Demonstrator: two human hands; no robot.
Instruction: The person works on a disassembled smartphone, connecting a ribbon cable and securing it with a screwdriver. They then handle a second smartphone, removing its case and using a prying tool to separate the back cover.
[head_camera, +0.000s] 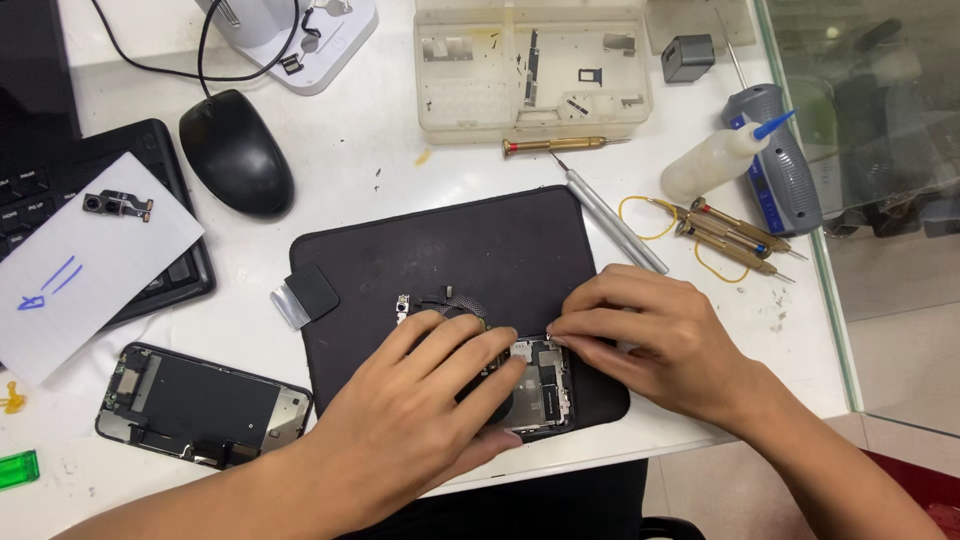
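Both hands were clamped on the opened black phone body (545, 385) with its silver shields and boards showing: the left hand (425, 400) lay flat over most of it, and the right hand (650, 335) pinched in at its top right corner. It sat on the near edge of the black rectangular work mat (460, 250), long axis roughly left to right, right hand nearer the exposed end, with a small black flex part (445, 300) just past the left fingertips.
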